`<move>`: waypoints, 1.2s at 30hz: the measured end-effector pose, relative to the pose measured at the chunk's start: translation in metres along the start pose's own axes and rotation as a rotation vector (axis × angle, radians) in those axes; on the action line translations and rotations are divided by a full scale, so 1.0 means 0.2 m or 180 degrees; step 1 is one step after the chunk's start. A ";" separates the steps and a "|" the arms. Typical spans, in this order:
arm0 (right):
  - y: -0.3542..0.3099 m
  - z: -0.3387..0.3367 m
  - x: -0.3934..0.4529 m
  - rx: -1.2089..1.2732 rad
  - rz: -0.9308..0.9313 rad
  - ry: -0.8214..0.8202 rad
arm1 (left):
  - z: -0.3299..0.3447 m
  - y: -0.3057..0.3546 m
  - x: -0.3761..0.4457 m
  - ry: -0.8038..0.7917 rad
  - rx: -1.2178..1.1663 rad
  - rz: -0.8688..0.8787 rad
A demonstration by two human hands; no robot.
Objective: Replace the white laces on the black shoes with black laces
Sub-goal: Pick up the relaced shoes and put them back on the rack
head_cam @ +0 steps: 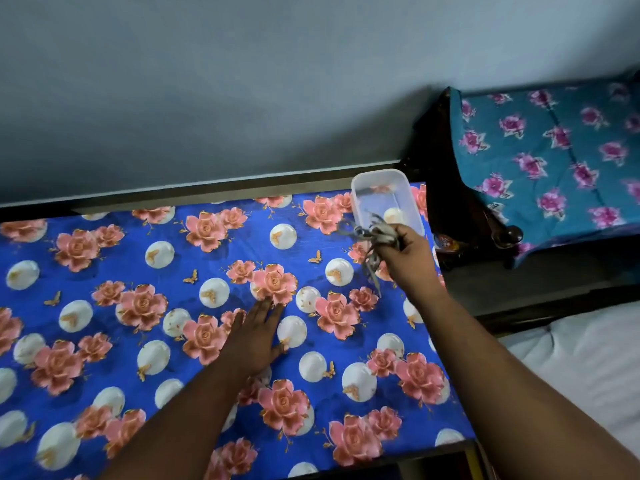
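Note:
My right hand (410, 249) grips a bundle of greyish-white laces (372, 237) just in front of a clear plastic container (360, 195) at the table's far right corner; loose lace ends dangle below the fist. My left hand (254, 336) lies flat, palm down, on the blue flowered tablecloth (104, 258) near the middle of the table. No shoes and no black laces are in view.
A grey wall runs behind the table. To the right stands a dark wooden seat with a teal flowered cover (554, 157). A white cloth (581, 355) lies at the lower right. A small round item (443, 241) sits beside the container.

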State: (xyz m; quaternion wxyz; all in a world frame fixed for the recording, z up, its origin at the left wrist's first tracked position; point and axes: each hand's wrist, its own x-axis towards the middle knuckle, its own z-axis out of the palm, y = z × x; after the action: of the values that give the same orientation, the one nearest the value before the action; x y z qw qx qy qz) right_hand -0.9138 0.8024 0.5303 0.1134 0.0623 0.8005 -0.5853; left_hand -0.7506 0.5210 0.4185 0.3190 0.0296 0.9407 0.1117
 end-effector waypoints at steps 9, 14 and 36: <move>0.09 -0.10 0.40 -0.0797 0.0219 0.0635 | -0.05 0.14 0.11 -0.0223 0.0075 -0.0174; 0.16 -0.03 0.50 -0.1931 0.0426 -0.0245 | -0.05 0.17 0.09 -0.0237 0.0163 -0.0251; 0.44 0.11 0.04 -0.2110 -0.0591 0.0498 | -0.01 0.19 0.10 -0.0271 0.0253 -0.0312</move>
State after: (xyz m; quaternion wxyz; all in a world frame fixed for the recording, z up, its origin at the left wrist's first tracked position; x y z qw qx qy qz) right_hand -0.8982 0.8082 0.4418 0.0121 -0.0063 0.9554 -0.2949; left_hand -0.7678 0.5593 0.4164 0.3623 0.0008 0.9303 0.0571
